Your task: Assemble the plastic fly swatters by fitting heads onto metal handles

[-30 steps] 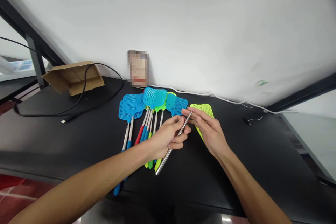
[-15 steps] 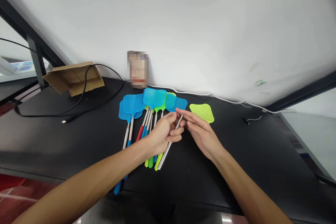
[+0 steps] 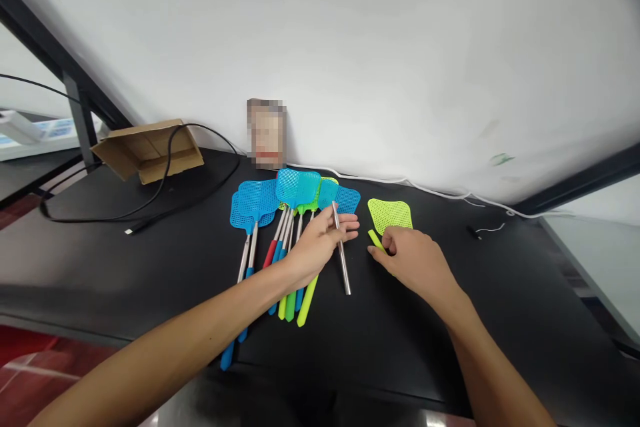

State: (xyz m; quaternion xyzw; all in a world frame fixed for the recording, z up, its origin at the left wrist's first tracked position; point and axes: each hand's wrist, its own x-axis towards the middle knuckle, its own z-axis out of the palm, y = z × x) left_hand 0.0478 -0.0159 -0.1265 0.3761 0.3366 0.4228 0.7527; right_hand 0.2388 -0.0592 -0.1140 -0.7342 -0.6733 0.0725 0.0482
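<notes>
My left hand (image 3: 313, 248) holds a slim silver metal rod (image 3: 344, 265) between thumb and fingers, its lower end slanting down to the right. Over on the right, my right hand (image 3: 423, 261) has its thumb and fingers closed around a yellow-green handle (image 3: 375, 239), most of which the hand hides. Just behind it lies a yellow-green mesh fly swatter head (image 3: 390, 213), partly covered by the fingers. Beneath and left of my left hand are several fly swatters with blue mesh heads (image 3: 257, 197), some green ones, metal shafts and coloured handles (image 3: 308, 301).
An open cardboard box (image 3: 150, 150) sits at the back left of the black table (image 3: 165, 280), with a black cable (image 3: 145, 203) looped over it. A blurred packet (image 3: 267, 133) leans on the wall. A white cable (image 3: 365, 177) runs along the wall's foot.
My right hand has left the metal rod and moved right and down onto the yellow-green handle. The rod has swung in my left hand, its lower end now pointing right.
</notes>
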